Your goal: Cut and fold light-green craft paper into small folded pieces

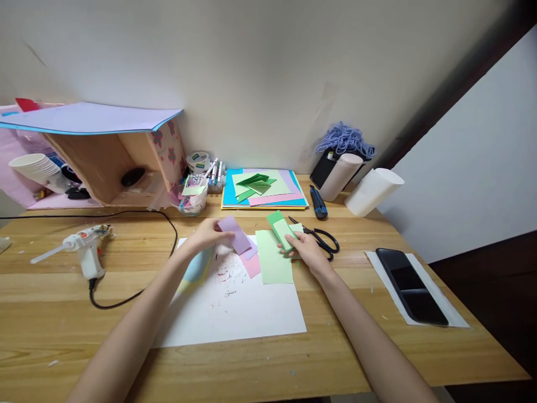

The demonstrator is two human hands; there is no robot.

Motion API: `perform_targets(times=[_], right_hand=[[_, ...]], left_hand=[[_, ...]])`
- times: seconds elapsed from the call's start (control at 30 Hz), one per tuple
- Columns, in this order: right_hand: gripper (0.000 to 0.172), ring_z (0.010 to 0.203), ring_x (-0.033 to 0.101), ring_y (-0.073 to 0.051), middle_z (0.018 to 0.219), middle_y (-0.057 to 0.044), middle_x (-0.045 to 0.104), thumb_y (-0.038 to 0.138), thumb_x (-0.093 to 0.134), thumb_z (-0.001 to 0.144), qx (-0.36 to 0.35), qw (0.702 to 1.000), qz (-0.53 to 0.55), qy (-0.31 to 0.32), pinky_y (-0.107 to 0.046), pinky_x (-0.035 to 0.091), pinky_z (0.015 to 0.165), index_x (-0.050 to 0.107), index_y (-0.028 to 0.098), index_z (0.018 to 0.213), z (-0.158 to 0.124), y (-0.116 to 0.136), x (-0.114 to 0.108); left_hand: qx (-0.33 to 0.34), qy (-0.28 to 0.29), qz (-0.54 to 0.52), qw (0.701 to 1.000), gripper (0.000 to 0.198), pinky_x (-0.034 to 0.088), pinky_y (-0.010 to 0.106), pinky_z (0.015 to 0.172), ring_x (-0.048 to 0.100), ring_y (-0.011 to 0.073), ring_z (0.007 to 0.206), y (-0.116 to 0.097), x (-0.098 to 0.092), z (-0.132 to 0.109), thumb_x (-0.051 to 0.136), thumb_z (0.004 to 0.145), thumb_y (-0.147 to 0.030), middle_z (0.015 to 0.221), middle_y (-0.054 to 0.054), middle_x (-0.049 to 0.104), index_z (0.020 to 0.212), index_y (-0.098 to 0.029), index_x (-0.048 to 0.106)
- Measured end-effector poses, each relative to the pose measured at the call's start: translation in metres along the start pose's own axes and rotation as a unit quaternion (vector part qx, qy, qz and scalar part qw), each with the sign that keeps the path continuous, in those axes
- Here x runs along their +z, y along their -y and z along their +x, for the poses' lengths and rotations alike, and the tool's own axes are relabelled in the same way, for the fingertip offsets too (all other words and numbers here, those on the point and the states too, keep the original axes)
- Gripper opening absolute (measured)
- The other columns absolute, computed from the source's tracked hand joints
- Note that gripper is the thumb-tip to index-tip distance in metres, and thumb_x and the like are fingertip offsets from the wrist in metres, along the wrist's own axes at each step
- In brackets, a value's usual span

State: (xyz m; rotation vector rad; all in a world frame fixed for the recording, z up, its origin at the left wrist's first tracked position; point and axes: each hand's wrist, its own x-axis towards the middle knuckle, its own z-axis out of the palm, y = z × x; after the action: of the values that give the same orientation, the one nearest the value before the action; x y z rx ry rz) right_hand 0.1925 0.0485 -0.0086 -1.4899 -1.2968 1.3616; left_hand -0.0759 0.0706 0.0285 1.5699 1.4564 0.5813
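Note:
My left hand [208, 235] is closed on a purple paper piece [235, 235], pinched at its left edge. Another purple slip and a pink paper piece [250, 264] lie partly beneath it. Between the fingers of my right hand [308, 250] are green paper strips [278, 225], a dark one behind a pale one. Below them a larger light green sheet [274, 268] rests over the right part of a white sheet [251, 313] marked with coloured specks. Black-handled scissors [325, 242] lie just beyond my right hand, their blades partly hidden by paper.
A glue gun [87, 252] with its cord lies at the left, before an open cardboard box [126, 151]. Stacked coloured paper [230, 190] is at the back, beside a cup of scraps [191, 202]. A utility knife [319, 202], white rolls [375, 192] and a phone [411, 285] are to the right.

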Motion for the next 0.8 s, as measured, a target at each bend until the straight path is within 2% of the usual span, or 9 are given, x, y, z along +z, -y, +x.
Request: perform_targets(times=[0.1,0.2,0.33,0.4,0.43,0.47,0.53,0.67,0.8], right_hand=[[0.023,0.061,0.056,-0.017,0.065,-0.003,0.059,0.036,0.046,0.079,-0.039,0.981,-0.186,-0.021,-0.025,0.041,0.054,0.052,0.017,0.068,-0.003,-0.004,0.001],[0.020,0.081,0.053,-0.023,0.079,-0.008,0.059,0.034,0.045,0.080,-0.088,0.922,-0.364,-0.099,-0.032,0.041,0.071,0.054,0.017,0.074,-0.009,-0.006,0.005],[0.019,0.098,0.045,-0.028,0.101,-0.015,0.052,0.026,0.049,0.080,-0.177,0.856,-0.436,-0.212,-0.039,0.035,0.085,0.054,0.014,0.094,-0.016,0.001,0.022],[0.016,0.097,0.045,-0.026,0.100,-0.013,0.053,0.023,0.046,0.083,-0.243,0.862,-0.411,-0.173,-0.037,0.035,0.086,0.053,0.016,0.095,-0.016,0.009,0.036],[0.014,0.095,0.046,-0.024,0.097,-0.010,0.054,0.022,0.044,0.084,-0.265,0.873,-0.390,-0.121,-0.035,0.036,0.084,0.053,0.017,0.093,-0.015,0.013,0.045],[0.011,0.093,0.048,-0.022,0.093,-0.008,0.056,0.022,0.045,0.084,-0.274,0.884,-0.373,-0.064,-0.034,0.038,0.082,0.054,0.019,0.089,-0.013,0.017,0.054],[0.009,0.088,0.050,-0.021,0.089,-0.006,0.057,0.025,0.049,0.083,-0.250,0.901,-0.355,-0.013,-0.032,0.039,0.077,0.054,0.019,0.086,-0.007,0.022,0.072],[0.020,0.087,0.051,-0.020,0.092,-0.006,0.056,0.029,0.061,0.073,-0.190,0.917,-0.350,-0.017,-0.029,0.039,0.072,0.054,0.017,0.087,0.006,0.026,0.098],[0.021,0.077,0.054,-0.017,0.083,-0.005,0.059,0.026,0.066,0.068,-0.118,0.925,-0.362,-0.004,-0.025,0.035,0.061,0.054,0.016,0.082,0.013,0.032,0.105]], left_hand=[[-0.002,-0.028,-0.066,0.997,0.040,0.042,0.027,0.067,0.059,0.0192,0.079,-0.007,-0.030,-0.007,0.066,0.058,-0.039,0.090,0.007,0.066,0.089,-0.014,0.062],[-0.004,-0.047,-0.066,0.997,0.036,0.040,0.026,0.065,0.056,0.0179,0.077,-0.009,-0.052,-0.013,0.064,0.061,-0.039,0.085,0.006,0.065,0.086,-0.013,0.063],[-0.022,-0.036,-0.076,0.996,0.027,0.037,0.024,0.061,0.052,0.0140,0.069,-0.005,-0.061,-0.015,0.063,0.060,-0.036,0.073,0.002,0.060,0.076,-0.015,0.061],[-0.028,-0.032,-0.077,0.996,0.023,0.036,0.023,0.061,0.049,0.0123,0.063,-0.004,-0.060,-0.014,0.062,0.060,-0.037,0.066,0.000,0.056,0.067,-0.015,0.058],[-0.029,-0.031,-0.075,0.996,0.023,0.036,0.023,0.060,0.048,0.0118,0.061,-0.004,-0.059,-0.014,0.061,0.061,-0.037,0.063,-0.001,0.054,0.063,-0.015,0.056],[-0.028,-0.029,-0.070,0.997,0.024,0.036,0.023,0.059,0.047,0.0115,0.059,-0.003,-0.058,-0.013,0.060,0.061,-0.038,0.061,-0.002,0.052,0.061,-0.015,0.055],[-0.025,-0.022,-0.057,0.998,0.026,0.034,0.023,0.057,0.046,0.0115,0.057,-0.003,-0.057,-0.013,0.059,0.062,-0.041,0.059,-0.003,0.050,0.060,-0.016,0.053],[-0.030,-0.017,-0.027,0.999,0.029,0.031,0.023,0.053,0.044,0.0124,0.058,-0.005,-0.057,-0.012,0.057,0.063,-0.045,0.060,-0.002,0.049,0.065,-0.016,0.055],[-0.017,-0.020,-0.014,1.000,0.031,0.029,0.023,0.053,0.040,0.0116,0.056,-0.006,-0.059,-0.013,0.055,0.062,-0.047,0.057,-0.003,0.044,0.060,-0.017,0.049]])
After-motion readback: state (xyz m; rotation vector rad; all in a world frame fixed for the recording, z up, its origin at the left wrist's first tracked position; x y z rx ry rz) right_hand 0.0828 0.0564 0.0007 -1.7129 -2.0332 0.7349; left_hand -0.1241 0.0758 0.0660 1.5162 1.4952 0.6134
